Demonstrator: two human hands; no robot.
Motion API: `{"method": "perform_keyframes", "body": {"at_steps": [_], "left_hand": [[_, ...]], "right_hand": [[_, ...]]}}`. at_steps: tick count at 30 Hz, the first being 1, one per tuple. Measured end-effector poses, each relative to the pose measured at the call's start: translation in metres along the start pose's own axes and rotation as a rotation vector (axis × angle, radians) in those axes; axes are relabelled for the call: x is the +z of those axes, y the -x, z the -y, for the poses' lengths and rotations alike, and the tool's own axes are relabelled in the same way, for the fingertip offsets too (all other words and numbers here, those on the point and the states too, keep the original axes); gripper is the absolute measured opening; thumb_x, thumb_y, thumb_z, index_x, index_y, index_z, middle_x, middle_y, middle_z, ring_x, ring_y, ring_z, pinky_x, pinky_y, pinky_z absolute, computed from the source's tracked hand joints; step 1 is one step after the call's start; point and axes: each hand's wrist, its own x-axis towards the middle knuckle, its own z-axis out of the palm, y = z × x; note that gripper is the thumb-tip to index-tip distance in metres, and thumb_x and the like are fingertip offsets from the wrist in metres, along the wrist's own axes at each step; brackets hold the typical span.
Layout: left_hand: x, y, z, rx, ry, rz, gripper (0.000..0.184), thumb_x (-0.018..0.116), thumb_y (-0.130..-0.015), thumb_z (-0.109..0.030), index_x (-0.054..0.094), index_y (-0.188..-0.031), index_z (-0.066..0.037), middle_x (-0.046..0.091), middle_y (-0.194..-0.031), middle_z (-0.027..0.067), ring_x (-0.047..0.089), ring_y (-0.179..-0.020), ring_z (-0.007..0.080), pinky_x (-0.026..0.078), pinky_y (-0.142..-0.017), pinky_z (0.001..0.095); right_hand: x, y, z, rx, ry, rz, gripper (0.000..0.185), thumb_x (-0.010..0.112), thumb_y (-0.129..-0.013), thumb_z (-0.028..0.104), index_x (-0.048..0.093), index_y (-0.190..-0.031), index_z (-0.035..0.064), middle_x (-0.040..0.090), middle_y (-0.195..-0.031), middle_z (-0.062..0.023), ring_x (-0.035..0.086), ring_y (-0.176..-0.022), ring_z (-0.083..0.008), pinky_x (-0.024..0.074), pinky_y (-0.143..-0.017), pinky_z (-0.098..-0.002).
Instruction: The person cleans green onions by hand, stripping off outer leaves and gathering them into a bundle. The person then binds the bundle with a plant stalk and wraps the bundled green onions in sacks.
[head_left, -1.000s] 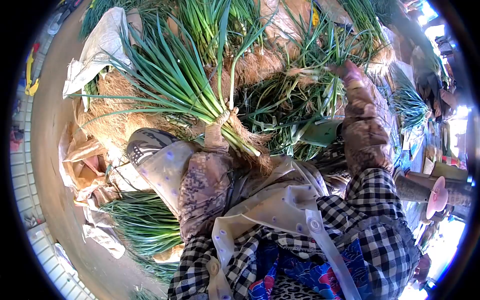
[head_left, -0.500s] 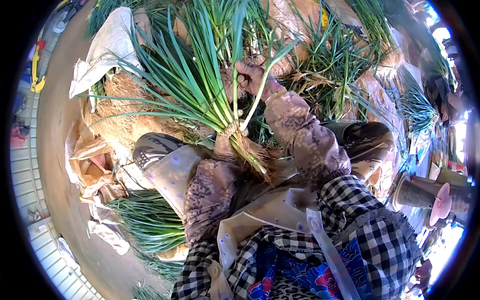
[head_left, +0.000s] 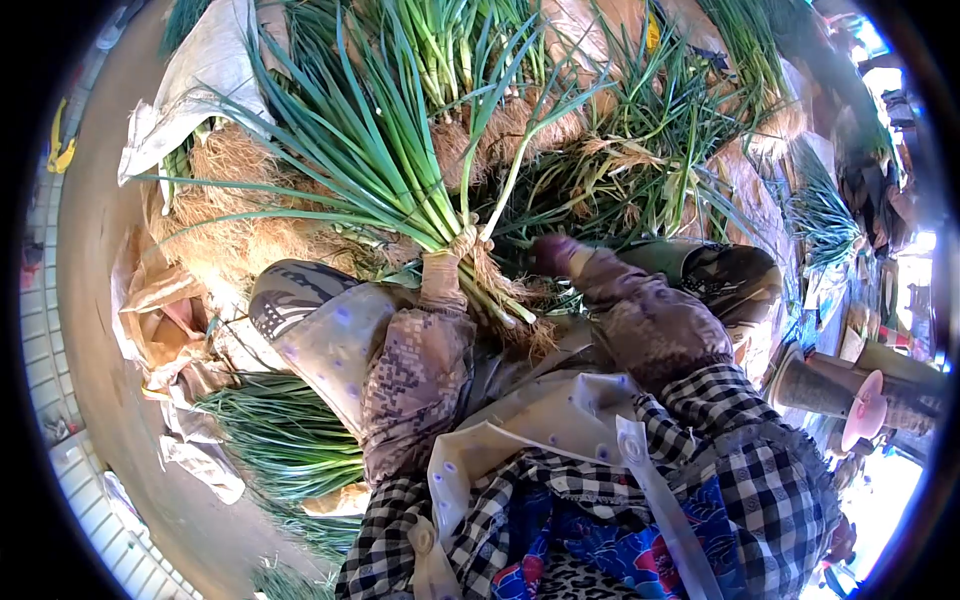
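Observation:
My left hand [head_left: 464, 243] is wrapped around a bunch of green onions [head_left: 425, 205] just above the roots. Its long green leaves fan up and to the left, while the brown roots [head_left: 540, 338] hang down to the right over my lap. One or two stalks lean apart from the rest on the right side. To the right of the bunch, my right hand [head_left: 556, 256] is low over loose leaves by my knee, smeared by motion. Its fingers are not clear, and I cannot tell whether it touches anything.
Loose green onions [head_left: 640, 140] lie ahead on the right. Rooted bundles [head_left: 230, 165] are piled at the left, partly under a white sack [head_left: 200, 75]. Another green onion bundle [head_left: 290, 435] lies beside my left leg. A pink disc-shaped object [head_left: 861, 411] stands at the right.
My right hand has dropped from the stalks on the bunch's upper right down toward my right knee. The left hand keeps its hold on the bunch. The view has shifted slightly.

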Motion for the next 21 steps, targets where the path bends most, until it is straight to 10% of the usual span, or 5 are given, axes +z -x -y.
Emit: {"method": "perform_keyframes", "body": {"at_steps": [4,9,16,19,21], "left_hand": [[0.002,-0.004,0.003,-0.149,0.029,-0.038,0.022,0.061,-0.079,-0.006,0.055,-0.098,0.004,0.058,-0.084,0.0108,0.059,-0.067,0.0203,0.053,-0.057,0.0299],[0.004,-0.006,0.014,0.143,-0.242,0.117,0.021,0.058,-0.080,-0.004,0.055,-0.099,0.004,0.061,-0.089,0.0111,0.061,-0.075,0.0165,0.054,-0.058,0.0260],[-0.003,-0.012,-0.012,-0.288,0.217,0.134,0.033,0.060,-0.079,-0.015,0.051,-0.104,0.005,0.060,-0.087,0.0136,0.061,-0.075,0.0238,0.055,-0.062,0.0331],[0.010,-0.005,-0.026,-0.273,0.089,0.209,0.028,0.060,-0.079,-0.013,0.055,-0.103,0.003,0.062,-0.091,0.0109,0.061,-0.077,0.0189,0.054,-0.062,0.0287],[0.013,-0.003,-0.021,-0.093,0.053,0.198,0.027,0.060,-0.078,-0.007,0.055,-0.102,0.004,0.061,-0.095,0.0143,0.062,-0.079,0.0210,0.055,-0.062,0.0300]], "right_hand": [[-0.088,0.052,0.013,-0.181,-1.773,-0.257,0.043,0.055,-0.081,0.043,0.060,-0.098,0.0046,0.060,-0.070,-0.0060,0.047,-0.054,-0.0047,0.0335,-0.044,-0.0194],[-0.135,0.040,0.059,-0.107,-1.585,-0.386,0.027,0.063,-0.078,0.028,0.061,-0.086,0.0024,0.058,-0.067,-0.0018,0.041,-0.046,-0.0052,0.0311,-0.041,-0.0200],[-0.152,0.073,0.058,-0.427,-1.061,-0.407,0.028,0.058,-0.081,0.027,0.062,-0.086,-0.0007,0.060,-0.066,-0.0055,0.048,-0.040,-0.0079,0.0356,-0.035,-0.0217],[-0.134,0.066,0.073,-0.209,-1.163,-0.167,0.027,0.055,-0.084,0.022,0.058,-0.077,-0.0035,0.057,-0.066,-0.0029,0.047,-0.041,-0.0116,0.0438,-0.043,-0.0242],[-0.064,0.011,0.048,-0.751,-1.189,-0.526,0.033,0.052,-0.085,0.030,0.058,-0.077,-0.0014,0.053,-0.061,-0.0049,0.044,-0.041,-0.0143,0.0427,-0.044,-0.0262]]}}
